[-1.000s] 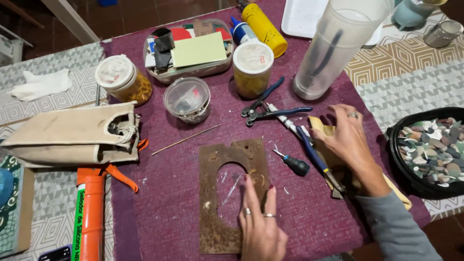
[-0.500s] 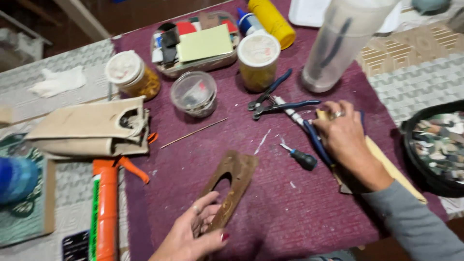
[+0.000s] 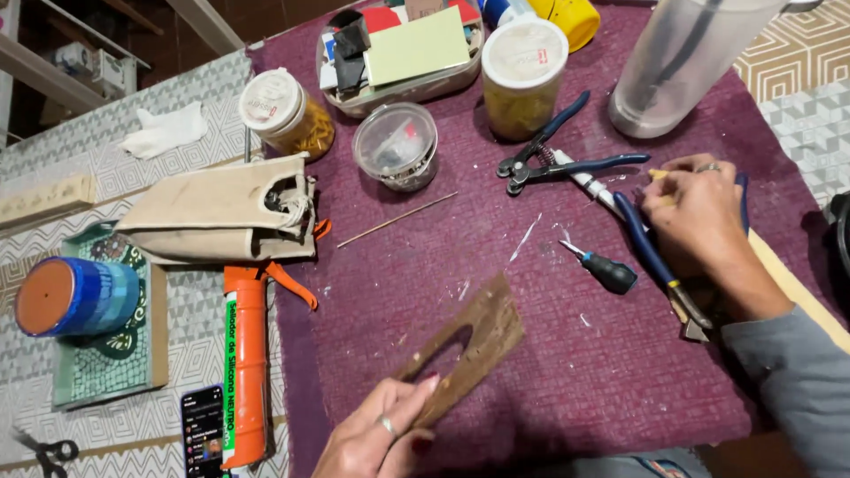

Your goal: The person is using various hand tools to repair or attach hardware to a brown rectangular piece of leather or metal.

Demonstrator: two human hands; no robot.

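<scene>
Left hand [image 3: 376, 438], fingers closed on the lower end of a brown cut-out board [image 3: 465, 350], tilts it up off the purple cloth [image 3: 460, 230]; the board's oval opening faces the camera. Right hand [image 3: 699, 208] is curled, knuckles up, resting on the cloth over a pale wooden strip [image 3: 797, 288], just beside blue-handled nippers [image 3: 655, 257]; whether it grips anything I cannot tell. Progress, judged: the board looks bare, nothing stuck to it, so the work seems early. Near: small screwdriver [image 3: 606, 270], blue pliers [image 3: 553, 159], thin wooden skewer [image 3: 394, 219]. Further left: orange sealant gun [image 3: 246, 354], canvas pouch [image 3: 221, 208].
</scene>
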